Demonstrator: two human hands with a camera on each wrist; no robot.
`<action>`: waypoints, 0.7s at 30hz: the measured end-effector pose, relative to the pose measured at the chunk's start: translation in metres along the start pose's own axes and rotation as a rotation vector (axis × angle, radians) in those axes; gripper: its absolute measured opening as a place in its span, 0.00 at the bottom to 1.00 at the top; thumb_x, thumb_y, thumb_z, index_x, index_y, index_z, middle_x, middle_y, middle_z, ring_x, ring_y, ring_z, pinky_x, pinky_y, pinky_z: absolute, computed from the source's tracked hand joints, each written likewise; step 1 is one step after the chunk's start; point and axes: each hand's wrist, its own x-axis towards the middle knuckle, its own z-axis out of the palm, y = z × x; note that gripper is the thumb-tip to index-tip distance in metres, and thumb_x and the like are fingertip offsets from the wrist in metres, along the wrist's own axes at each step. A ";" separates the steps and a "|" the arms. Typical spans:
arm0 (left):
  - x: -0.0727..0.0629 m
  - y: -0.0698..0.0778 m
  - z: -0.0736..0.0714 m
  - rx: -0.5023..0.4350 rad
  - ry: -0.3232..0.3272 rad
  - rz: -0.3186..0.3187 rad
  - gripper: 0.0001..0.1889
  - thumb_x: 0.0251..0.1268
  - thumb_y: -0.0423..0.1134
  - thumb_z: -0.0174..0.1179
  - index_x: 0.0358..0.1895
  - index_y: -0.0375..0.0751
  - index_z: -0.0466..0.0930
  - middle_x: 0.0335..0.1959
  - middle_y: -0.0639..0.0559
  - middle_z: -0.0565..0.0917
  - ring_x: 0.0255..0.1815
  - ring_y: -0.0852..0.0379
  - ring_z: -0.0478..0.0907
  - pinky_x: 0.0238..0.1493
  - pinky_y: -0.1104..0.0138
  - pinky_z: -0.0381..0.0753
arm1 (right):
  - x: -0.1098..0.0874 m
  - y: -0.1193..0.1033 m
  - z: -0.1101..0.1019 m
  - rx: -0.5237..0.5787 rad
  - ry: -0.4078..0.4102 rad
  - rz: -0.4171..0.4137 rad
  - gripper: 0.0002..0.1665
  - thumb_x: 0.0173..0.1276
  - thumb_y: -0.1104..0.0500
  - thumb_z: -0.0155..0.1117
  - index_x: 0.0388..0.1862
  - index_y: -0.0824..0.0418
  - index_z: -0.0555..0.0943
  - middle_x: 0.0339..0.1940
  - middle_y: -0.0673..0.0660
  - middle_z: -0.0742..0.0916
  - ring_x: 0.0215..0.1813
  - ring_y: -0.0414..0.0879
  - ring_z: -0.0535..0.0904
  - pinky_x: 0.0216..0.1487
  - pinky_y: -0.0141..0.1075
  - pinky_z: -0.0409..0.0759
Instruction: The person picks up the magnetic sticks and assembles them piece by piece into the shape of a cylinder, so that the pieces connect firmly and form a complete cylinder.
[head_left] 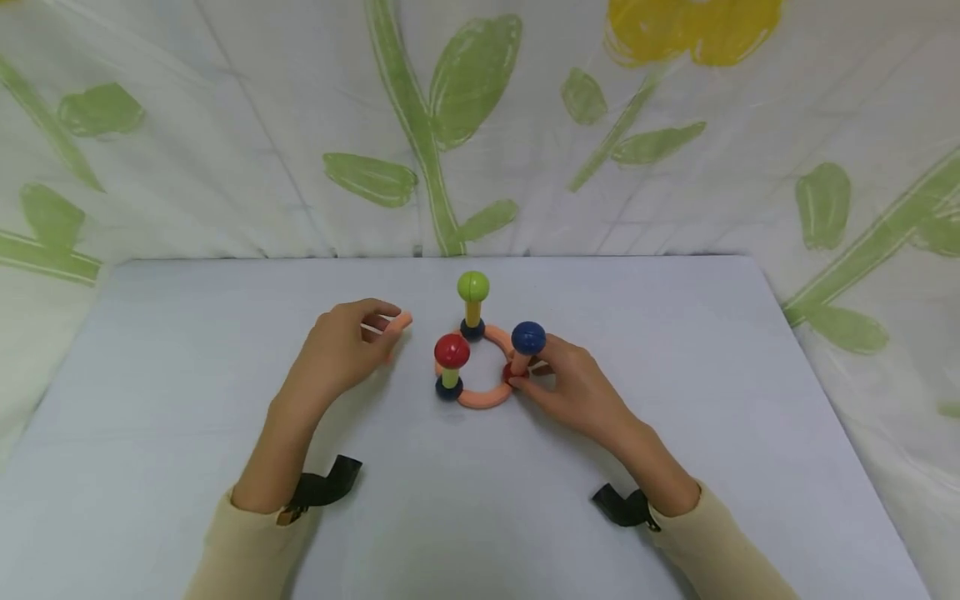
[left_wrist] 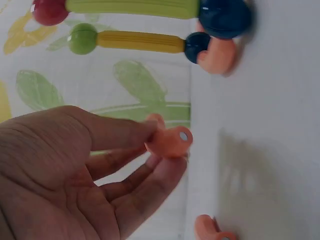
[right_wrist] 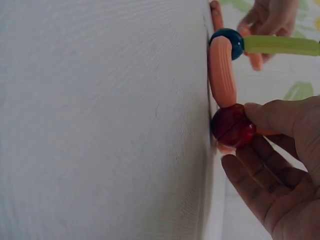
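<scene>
A curved orange magnetic rod [left_wrist: 170, 142] with a silvery end is pinched between the thumb and fingers of my left hand [head_left: 333, 350], off the table. On the right, my right hand [head_left: 573, 383] grips a red ball [right_wrist: 232, 127] at the foot of an upright orange rod topped by a blue ball [head_left: 528, 337]. That red ball joins a ring of curved orange rods [head_left: 483, 400] lying on the table. Two dark blue balls [head_left: 448, 387] in the ring carry upright rods, one green with a red ball [head_left: 452, 351], one yellow with a green ball [head_left: 473, 287].
Another orange curved piece [left_wrist: 212, 230] lies near the left hand, mostly hidden by it in the head view. The white table [head_left: 465, 508] ends at a white curtain [head_left: 285, 100] painted with plants. A black wrist strap [head_left: 326, 486] sits on each forearm.
</scene>
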 end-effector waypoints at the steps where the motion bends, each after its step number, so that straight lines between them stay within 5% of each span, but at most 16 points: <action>1: 0.001 0.003 -0.003 -0.033 -0.017 0.004 0.29 0.76 0.64 0.59 0.66 0.47 0.82 0.46 0.45 0.92 0.56 0.47 0.89 0.47 0.57 0.86 | -0.001 0.000 -0.001 0.004 0.004 -0.001 0.13 0.67 0.66 0.77 0.41 0.55 0.80 0.46 0.52 0.89 0.52 0.44 0.88 0.52 0.40 0.90; 4: 0.004 0.010 -0.011 -0.112 -0.076 0.015 0.32 0.71 0.70 0.60 0.65 0.52 0.82 0.41 0.49 0.93 0.53 0.51 0.90 0.50 0.60 0.82 | -0.001 0.000 -0.002 0.017 0.010 -0.008 0.12 0.67 0.67 0.77 0.41 0.55 0.81 0.45 0.52 0.89 0.52 0.45 0.88 0.52 0.39 0.90; 10: 0.005 0.030 -0.024 -0.189 -0.142 0.020 0.33 0.67 0.71 0.63 0.65 0.53 0.81 0.45 0.47 0.92 0.49 0.54 0.88 0.57 0.55 0.78 | 0.001 -0.001 0.001 0.028 0.005 -0.011 0.11 0.67 0.67 0.76 0.41 0.56 0.82 0.46 0.53 0.90 0.53 0.45 0.88 0.52 0.39 0.90; 21: 0.003 0.053 -0.028 -0.384 -0.173 -0.006 0.30 0.66 0.67 0.68 0.64 0.55 0.82 0.47 0.48 0.91 0.45 0.53 0.90 0.63 0.58 0.76 | 0.000 0.000 -0.004 0.002 -0.010 0.006 0.12 0.67 0.66 0.77 0.39 0.55 0.81 0.45 0.51 0.90 0.52 0.44 0.88 0.53 0.39 0.90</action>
